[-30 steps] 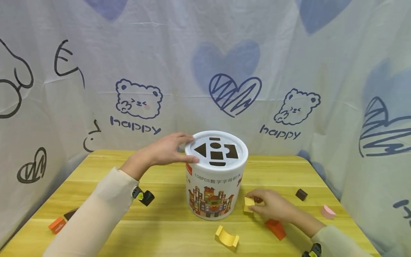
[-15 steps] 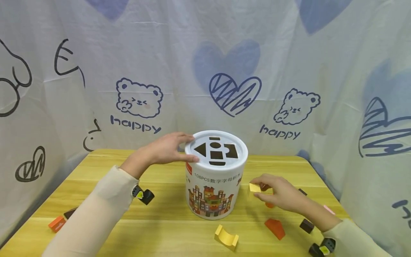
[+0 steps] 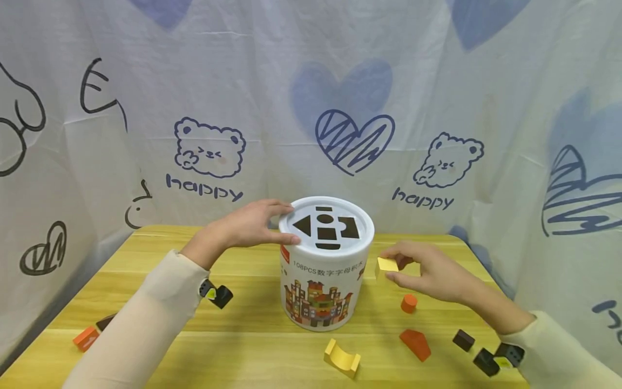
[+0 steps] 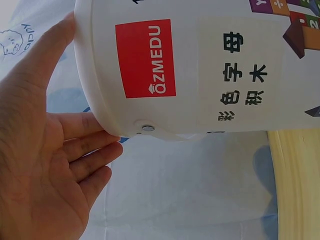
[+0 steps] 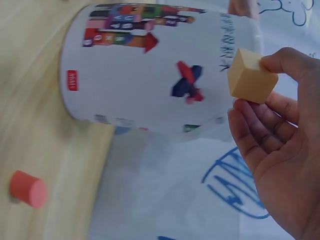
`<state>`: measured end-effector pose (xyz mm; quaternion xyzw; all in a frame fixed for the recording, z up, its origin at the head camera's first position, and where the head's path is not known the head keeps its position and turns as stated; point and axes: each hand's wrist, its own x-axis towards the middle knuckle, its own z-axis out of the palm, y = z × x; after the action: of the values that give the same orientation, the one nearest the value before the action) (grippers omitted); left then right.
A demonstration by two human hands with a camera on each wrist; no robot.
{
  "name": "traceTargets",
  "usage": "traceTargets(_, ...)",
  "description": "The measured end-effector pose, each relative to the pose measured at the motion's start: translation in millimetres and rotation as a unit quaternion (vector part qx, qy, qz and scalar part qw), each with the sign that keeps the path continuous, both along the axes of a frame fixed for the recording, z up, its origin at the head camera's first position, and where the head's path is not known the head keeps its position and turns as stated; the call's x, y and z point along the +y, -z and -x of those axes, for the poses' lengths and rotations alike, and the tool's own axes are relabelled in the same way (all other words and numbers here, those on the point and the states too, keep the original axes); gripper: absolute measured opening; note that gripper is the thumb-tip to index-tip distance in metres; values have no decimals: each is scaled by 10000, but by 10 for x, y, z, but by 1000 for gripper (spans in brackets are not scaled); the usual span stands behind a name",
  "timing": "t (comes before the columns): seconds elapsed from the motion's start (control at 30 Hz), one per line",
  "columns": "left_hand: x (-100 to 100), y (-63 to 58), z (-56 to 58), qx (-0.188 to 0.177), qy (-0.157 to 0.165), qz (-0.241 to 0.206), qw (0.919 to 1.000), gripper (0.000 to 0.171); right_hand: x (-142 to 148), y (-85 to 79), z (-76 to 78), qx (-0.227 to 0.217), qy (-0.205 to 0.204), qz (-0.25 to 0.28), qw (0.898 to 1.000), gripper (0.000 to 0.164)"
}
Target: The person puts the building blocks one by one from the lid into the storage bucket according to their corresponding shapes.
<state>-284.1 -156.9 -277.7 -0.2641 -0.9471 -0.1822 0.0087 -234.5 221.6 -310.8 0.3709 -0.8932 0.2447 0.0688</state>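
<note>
Wood-grain table (image 3: 243, 335), white printed curtain (image 3: 277, 81) behind its back edge. R hand (image 3: 430, 273) pinches yellow cube (image 3: 386, 268) above table, btwn tub (image 3: 323, 283) & R edge. L hand (image 3: 248, 224) spread wide, touching tub rim. Nr L edge, dark block (image 3: 105, 322) part-hidden by L sleeve (image 3: 141, 324); front edge cut off, head view.

White cylindrical bucket (image 3: 319, 302): wall appears to be smooth plastic with a low sheen, printing lying flat upon it. White round slotted lid (image 3: 347, 252): smooth, plastic in look. Silvery round rivet (image 4: 148, 128): shiny, metallic. Pale yellow cube block (image 3: 387, 266) and orange-red cylinder block (image 3: 409, 303): smooth, matt, resembling painted wood. Yellow wood-grain worktop (image 3: 243, 335): smooth, softly glossy. White, blue-patterned hanging sheet (image 3: 282, 81): creased, thin, cloth-like. Cream sleeve (image 3: 155, 313) on the left arm: matt cloth.
</note>
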Motion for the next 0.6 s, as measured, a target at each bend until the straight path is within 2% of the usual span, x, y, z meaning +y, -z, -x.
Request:
traceTargets(0.17,-1,-14,-7,3,19,27,10000,99,-59,-185,-26,445,-439,295,9976,31)
traceTargets(0.37,1,-16,-10,11,-16,47,10000,99,-205,-360,5,1259,-1144,649,9833,36)
traceTargets(0.47,2,-14,-11,6,-30,43,10000,100,-292,-430,32,1352,-1234,646,9810,34)
traceTargets(0.6,3,-8,-4,2,-34,39,10000,100,-408,-490,100,1298,-1146,548,9834,30)
